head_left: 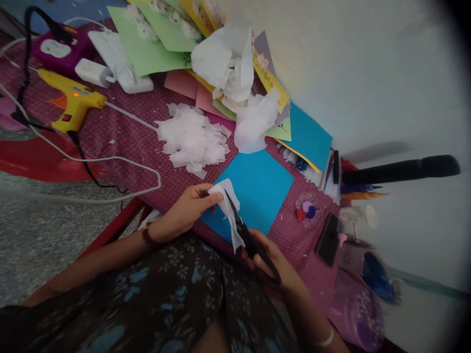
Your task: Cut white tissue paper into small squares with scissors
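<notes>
My left hand (191, 206) pinches a small piece of thin white paper (229, 193) between thumb and fingers. In my right hand (270, 255) is a pair of black scissors (253, 245), its handles gripped and its blades lying along the white paper. One strip of the paper hangs down beside the blades towards my lap. Both hands are over the near edge of a blue sheet of card (257, 186). Beyond my left hand lies a loose heap of cut white paper pieces (195, 137).
A yellow glue gun (73, 100) with its light on lies at left, near a purple socket box (61, 54) and trailing cables. Coloured cards (154, 49) and crumpled white paper (228, 59) are stacked by the wall. A phone (328, 240) and clear containers (358, 314) stand at right.
</notes>
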### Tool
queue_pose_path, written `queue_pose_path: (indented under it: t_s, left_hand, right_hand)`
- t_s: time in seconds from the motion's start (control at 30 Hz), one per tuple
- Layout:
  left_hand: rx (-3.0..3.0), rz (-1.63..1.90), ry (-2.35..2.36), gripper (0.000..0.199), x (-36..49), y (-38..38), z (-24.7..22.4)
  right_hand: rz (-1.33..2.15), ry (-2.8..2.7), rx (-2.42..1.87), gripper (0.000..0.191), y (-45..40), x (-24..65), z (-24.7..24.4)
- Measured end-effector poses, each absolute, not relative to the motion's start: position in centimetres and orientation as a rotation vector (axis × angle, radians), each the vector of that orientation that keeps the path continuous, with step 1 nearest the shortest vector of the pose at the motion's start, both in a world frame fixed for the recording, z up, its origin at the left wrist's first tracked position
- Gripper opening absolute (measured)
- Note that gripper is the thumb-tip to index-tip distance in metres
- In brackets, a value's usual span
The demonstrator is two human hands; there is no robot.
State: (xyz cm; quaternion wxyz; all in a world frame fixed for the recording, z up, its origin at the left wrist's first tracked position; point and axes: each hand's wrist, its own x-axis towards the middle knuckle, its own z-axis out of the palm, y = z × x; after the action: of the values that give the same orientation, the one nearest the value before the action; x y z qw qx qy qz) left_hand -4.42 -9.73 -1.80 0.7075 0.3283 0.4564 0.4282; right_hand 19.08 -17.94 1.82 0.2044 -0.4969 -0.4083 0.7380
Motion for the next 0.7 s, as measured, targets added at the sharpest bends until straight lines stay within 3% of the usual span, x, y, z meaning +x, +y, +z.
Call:
queue_pose_path:
  t_s: [0.7]
  left_hand:
    - [0.899,0.876,1.052,0.02,-4.73,-9.46,-1.39]
  right_hand:
    - [2.137,-1.027,-1.308,0.072,-17.38,19.11,2.41]
